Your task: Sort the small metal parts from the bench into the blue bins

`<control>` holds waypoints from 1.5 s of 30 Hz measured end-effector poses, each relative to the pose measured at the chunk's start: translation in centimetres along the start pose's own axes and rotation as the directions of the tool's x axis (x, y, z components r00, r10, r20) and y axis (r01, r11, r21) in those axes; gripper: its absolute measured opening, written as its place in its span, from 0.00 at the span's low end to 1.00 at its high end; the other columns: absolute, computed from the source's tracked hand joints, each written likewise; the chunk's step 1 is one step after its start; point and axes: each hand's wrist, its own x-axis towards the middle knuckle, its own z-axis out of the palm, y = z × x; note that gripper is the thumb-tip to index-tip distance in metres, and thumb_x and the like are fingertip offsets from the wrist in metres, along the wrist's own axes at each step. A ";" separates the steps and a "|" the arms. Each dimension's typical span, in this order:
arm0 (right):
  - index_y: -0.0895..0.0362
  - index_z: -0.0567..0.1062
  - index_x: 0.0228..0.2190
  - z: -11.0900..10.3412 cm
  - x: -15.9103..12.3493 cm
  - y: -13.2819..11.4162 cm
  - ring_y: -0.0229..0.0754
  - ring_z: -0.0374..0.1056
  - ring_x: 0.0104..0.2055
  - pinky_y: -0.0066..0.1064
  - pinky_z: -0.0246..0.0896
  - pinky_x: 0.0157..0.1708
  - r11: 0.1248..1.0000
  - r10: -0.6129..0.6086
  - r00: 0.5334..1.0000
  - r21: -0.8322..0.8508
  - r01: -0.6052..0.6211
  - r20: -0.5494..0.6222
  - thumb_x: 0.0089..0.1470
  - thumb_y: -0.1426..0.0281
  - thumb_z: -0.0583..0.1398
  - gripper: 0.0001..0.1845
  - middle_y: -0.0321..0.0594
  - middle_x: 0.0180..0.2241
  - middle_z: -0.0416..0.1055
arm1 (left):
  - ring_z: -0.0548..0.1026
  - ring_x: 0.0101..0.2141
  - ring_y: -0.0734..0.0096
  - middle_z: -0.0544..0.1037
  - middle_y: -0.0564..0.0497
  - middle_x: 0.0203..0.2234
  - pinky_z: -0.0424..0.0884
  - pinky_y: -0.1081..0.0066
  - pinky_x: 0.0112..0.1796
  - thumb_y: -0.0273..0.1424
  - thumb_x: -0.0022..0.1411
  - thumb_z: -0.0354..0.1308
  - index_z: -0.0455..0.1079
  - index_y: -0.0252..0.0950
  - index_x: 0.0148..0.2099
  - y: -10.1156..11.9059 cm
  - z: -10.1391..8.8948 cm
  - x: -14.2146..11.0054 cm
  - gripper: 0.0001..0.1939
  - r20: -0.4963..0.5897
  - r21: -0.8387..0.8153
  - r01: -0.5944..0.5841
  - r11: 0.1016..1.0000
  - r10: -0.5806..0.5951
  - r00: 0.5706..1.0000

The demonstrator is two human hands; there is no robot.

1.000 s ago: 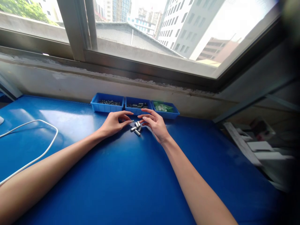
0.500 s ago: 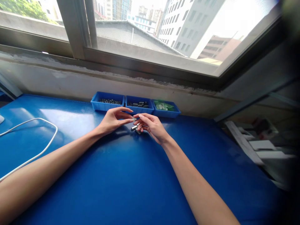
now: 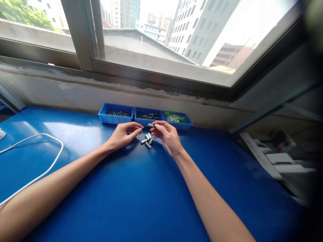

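My right hand (image 3: 166, 135) pinches a small silver-and-black block (image 3: 151, 125) between thumb and fingertips, just in front of the middle bin. To its left, my left hand (image 3: 126, 135) has thumb and index finger brought together; whatever is between them is too small to make out. The hands are a short gap apart. Below the fingertips, several similar silver-and-black blocks (image 3: 148, 146) lie in a loose cluster on the blue tabletop (image 3: 141, 191).
Three blue bins stand in a row by the wall: a left bin (image 3: 114, 119) with small metal parts, a middle bin (image 3: 141, 121) with dark blocks, a right bin (image 3: 185, 126) with a green-and-clear plastic bag (image 3: 176, 117). A white cable (image 3: 59, 151) loops at left.
My hands have moved apart, and the small block is now in my right fingertips alone. The cluster of blocks on the table, partly hidden by my right hand before, now shows more fully.
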 end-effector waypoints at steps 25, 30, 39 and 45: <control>0.55 0.80 0.38 0.1 -0.3 0.2 0.43 0.75 0.37 0.36 0.70 0.41 0.991 0.004 0.995 -0.136 0.009 0.097 0.52 0.61 0.67 0.14 0.43 0.38 0.80 | 0.82 0.33 0.61 0.83 0.43 0.34 0.79 0.65 0.38 0.44 0.49 0.72 0.75 0.33 0.52 -0.4 -1.0 0.3 0.31 0.074 -0.143 0.149 0.978 -0.140 0.987; 0.56 0.79 0.39 0.3 -0.4 0.3 0.42 0.74 0.36 0.34 0.70 0.38 0.991 0.002 0.992 -0.134 0.015 0.126 0.54 0.62 0.66 0.13 0.42 0.35 0.80 | 0.82 0.34 0.60 0.83 0.44 0.33 0.78 0.65 0.39 0.43 0.48 0.74 0.74 0.33 0.52 -0.3 -1.1 0.3 0.32 0.018 -0.228 0.158 0.961 -0.158 0.987; 0.56 0.77 0.47 1.6 -1.2 -0.9 0.31 0.64 0.18 0.27 0.57 0.18 0.982 0.112 0.965 -0.177 -0.071 0.237 0.53 0.62 0.65 0.20 0.42 0.35 0.80 | 0.79 0.32 0.67 0.82 0.46 0.33 0.75 0.65 0.41 0.39 0.49 0.74 0.70 0.34 0.57 -0.3 -0.9 0.3 0.35 0.000 -0.380 0.112 0.918 -0.121 0.993; 0.55 0.79 0.39 1.9 -1.0 -0.4 0.37 0.76 0.32 0.25 0.70 0.32 0.969 0.209 0.958 0.092 -0.230 0.196 0.49 0.65 0.69 0.14 0.42 0.35 0.81 | 0.79 0.35 0.67 0.81 0.47 0.36 0.75 0.66 0.41 0.37 0.51 0.73 0.68 0.36 0.58 0.2 0.0 0.1 0.33 0.017 -0.453 0.088 0.887 -0.091 0.996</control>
